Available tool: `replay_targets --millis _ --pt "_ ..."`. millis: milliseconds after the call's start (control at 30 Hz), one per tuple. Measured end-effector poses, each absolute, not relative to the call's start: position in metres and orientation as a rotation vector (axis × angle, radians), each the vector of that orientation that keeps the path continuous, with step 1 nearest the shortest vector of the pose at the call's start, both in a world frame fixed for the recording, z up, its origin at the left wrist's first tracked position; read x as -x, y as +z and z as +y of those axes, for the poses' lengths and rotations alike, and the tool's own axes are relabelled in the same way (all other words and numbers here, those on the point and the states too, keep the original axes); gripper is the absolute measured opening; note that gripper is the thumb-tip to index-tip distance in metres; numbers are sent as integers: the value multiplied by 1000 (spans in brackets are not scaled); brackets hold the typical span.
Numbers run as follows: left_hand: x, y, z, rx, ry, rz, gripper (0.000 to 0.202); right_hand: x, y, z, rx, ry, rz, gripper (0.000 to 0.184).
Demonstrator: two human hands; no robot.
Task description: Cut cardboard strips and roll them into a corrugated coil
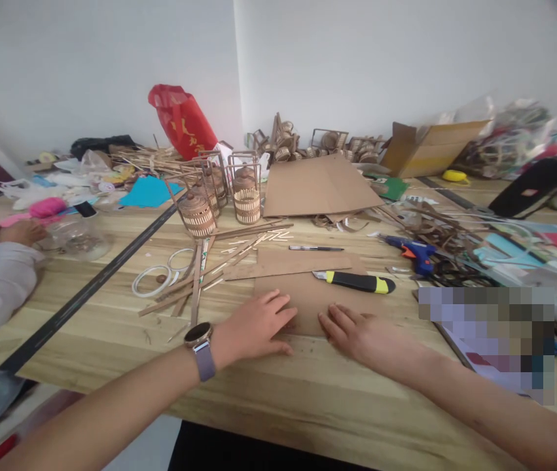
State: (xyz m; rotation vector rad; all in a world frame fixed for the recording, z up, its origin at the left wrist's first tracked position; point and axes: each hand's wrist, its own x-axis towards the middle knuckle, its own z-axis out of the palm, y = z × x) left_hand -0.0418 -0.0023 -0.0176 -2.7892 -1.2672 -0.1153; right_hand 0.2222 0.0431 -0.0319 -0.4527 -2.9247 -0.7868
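Note:
A brown cardboard piece (307, 297) lies flat in front of me. My left hand (261, 327), with a watch on the wrist, rests at its near left edge, fingers spread. At the near right edge my right hand (354, 330) lies palm down, fingers stretched out on the cardboard. Neither hand grips anything that I can see. A long cardboard strip (278, 268) crosses the piece behind my hands. The black and yellow utility knife (357, 282) lies there too, blade pointing left. Farther back is a black pen (316, 248).
Rolls of tape (137, 282) and thin wooden strips (173, 299) lie left, before small woven lanterns (247, 204). A large cardboard sheet (320, 186) is behind. On the right are a blue glue gun (418, 254) and clutter. Another person's hand (23, 232) works at far left.

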Motion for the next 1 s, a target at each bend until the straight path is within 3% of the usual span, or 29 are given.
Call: replay_targets --millis 267,500,1000 --pt "33 -14 3 2707 8 -1135 38 -225 -33 42 124 -997 -2859 36" --pt "24 -5 0 2527 26 -1100 34 -230 -12 45 25 -1038 -2780 31" --pt "31 -2 6 2333 -73 -1005 33 -245 -1 68 548 -960 -2684 37"
